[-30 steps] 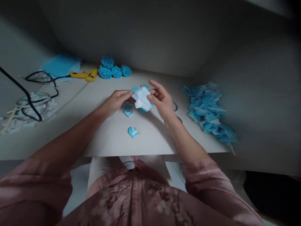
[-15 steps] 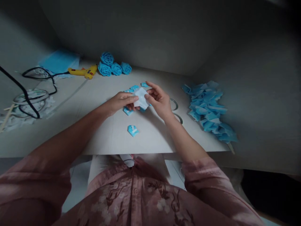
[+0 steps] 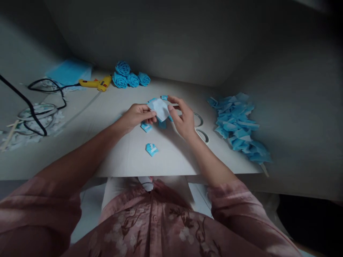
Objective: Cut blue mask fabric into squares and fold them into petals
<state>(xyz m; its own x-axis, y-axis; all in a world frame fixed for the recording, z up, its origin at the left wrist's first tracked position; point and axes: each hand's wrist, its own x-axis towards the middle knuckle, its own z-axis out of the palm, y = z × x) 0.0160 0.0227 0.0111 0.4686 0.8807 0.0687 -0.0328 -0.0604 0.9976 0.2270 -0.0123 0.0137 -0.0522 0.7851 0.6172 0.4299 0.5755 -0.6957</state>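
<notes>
My left hand (image 3: 141,114) pinches a small piece of whitish-blue fabric (image 3: 160,108) between thumb and fingers, just above the table. Beside its right edge is my right hand (image 3: 184,117), thumb and fingers apart; whether the thumb tip still brushes the fabric is hard to see. Small folded blue pieces lie around and under the hands, one (image 3: 146,127) below the left hand, another (image 3: 152,149) nearer the table's front edge, and a third (image 3: 164,97) by my right fingertips. Scissors (image 3: 203,136) rest partly hidden behind my right wrist.
Several rolled blue fabric roses (image 3: 122,79) stand at the back. Left of them lies a yellow glue gun (image 3: 100,83) with a looping black cord, before a stack of blue sheets (image 3: 68,71). White scraps (image 3: 40,123) lie at left, ruffled blue fabric (image 3: 237,123) at right.
My right fingers have come off the fabric and moved slightly right. The piece, held in my left hand, has turned to show more of its face.
</notes>
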